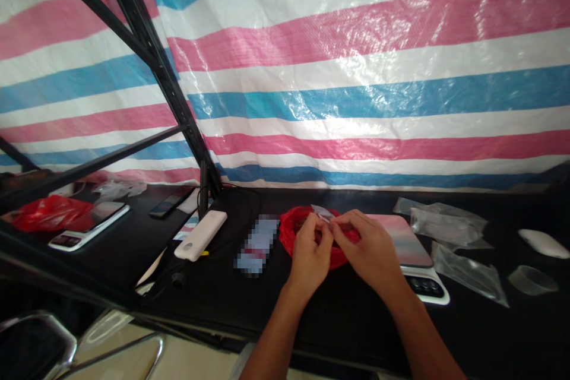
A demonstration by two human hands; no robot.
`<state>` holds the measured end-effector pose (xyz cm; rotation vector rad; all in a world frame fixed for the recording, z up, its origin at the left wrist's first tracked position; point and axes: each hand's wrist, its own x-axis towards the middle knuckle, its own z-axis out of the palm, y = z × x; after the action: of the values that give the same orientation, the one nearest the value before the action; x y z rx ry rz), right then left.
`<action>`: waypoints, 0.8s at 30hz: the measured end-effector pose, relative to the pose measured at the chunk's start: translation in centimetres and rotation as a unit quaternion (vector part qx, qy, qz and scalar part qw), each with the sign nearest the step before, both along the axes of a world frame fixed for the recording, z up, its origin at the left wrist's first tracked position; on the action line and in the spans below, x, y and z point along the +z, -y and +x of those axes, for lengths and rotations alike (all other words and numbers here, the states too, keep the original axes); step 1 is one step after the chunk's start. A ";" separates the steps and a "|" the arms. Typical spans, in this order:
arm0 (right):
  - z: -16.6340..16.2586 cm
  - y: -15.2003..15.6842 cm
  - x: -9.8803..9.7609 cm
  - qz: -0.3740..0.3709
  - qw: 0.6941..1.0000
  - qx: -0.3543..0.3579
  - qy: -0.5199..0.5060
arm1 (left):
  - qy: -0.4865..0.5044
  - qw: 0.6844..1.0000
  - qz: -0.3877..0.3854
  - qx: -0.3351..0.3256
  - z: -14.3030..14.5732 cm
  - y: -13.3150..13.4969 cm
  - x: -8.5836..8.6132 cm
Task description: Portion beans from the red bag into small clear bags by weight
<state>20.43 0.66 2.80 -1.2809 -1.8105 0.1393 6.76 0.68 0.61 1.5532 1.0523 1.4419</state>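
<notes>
Both hands meet over a red plastic bag (288,236), whose open mouth shows small brownish contents. My left hand (312,249) pinches the near edge of a small clear plastic bag (322,212). From the other side, my right hand (367,243) grips the same small bag, thumb and forefinger together. What lies inside the small bag is too small to make out. Partly behind my right hand is a white digital scale (430,286) with a pinkish, shiny plate.
Clear plastic bags (449,225) and a round clear lid or cup (533,280) lie to the right, near a white mouse-like object (543,243). Leftward are a phone (257,246), a white power bank (201,236), a black metal post (178,95) and another scale (89,228) with a red bag.
</notes>
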 end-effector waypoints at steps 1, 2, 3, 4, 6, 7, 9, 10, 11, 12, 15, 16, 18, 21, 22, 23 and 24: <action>-0.2 0.0 0.0 0.005 1.000 -0.013 -0.004 | -0.012 1.000 0.002 0.012 -0.1 0.0 -0.1; -0.3 0.1 -0.1 0.013 0.999 -0.030 -0.010 | -0.023 0.999 0.005 0.026 -0.1 0.0 -0.1; -0.4 0.1 0.0 0.024 0.998 -0.048 -0.017 | -0.036 0.999 0.008 0.040 -0.2 0.0 -0.2; -0.5 0.1 0.0 0.034 0.997 -0.063 -0.027 | -0.048 0.997 0.014 0.055 -0.2 0.0 -0.2; -0.5 0.1 0.2 0.048 0.995 -0.070 -0.052 | -0.063 0.994 0.025 0.081 -0.3 0.0 -0.2; -0.4 0.1 0.3 0.048 0.995 -0.063 -0.067 | -0.060 0.994 0.027 0.088 -0.3 0.0 -0.2; -0.2 0.0 0.3 0.030 0.992 -0.057 -0.106 | -0.022 0.994 0.021 0.102 -0.4 -0.2 -0.1; -0.1 -0.1 0.3 0.012 0.990 -0.061 -0.123 | 0.006 0.994 0.016 0.110 -0.5 -0.3 -0.1; 0.1 -0.1 0.3 -0.014 0.989 -0.064 -0.133 | 0.034 0.993 0.012 0.113 -0.6 -0.5 0.0; 0.3 -0.2 0.2 -0.043 0.988 -0.063 -0.136 | 0.059 0.992 0.008 0.112 -0.7 -0.7 0.0; 0.7 -0.4 -0.2 -0.124 0.985 -0.041 -0.110 | 0.110 0.990 -0.010 0.083 -0.9 -1.0 0.1; 0.8 -0.4 -0.4 -0.137 0.984 -0.029 -0.108 | 0.130 0.989 -0.021 0.064 -0.9 -1.0 0.2; 0.7 -0.6 -0.7 -0.141 0.982 -0.002 -0.127 | 0.173 0.984 -0.047 0.021 -0.9 -0.9 0.4; 0.2 -0.9 -1.1 -0.134 0.970 0.055 -0.195 | 0.196 0.978 -0.069 -0.018 -1.0 -0.7 0.6; 0.0 -1.0 -1.2 -0.135 0.964 0.069 -0.219 | 0.183 0.981 -0.067 -0.012 -1.1 -0.6 0.5; -0.2 -1.1 -1.3 -0.138 0.958 0.079 -0.240 | 0.160 0.985 -0.061 0.001 -1.2 -0.6 0.4; -0.4 -1.2 -1.3 -0.142 0.952 0.084 -0.257 | 0.130 0.990 -0.054 0.021 -1.4 -0.7 0.3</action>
<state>20.05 1.82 1.49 -1.1432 -1.4706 0.7790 5.35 1.34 0.88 1.2351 0.9937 1.5410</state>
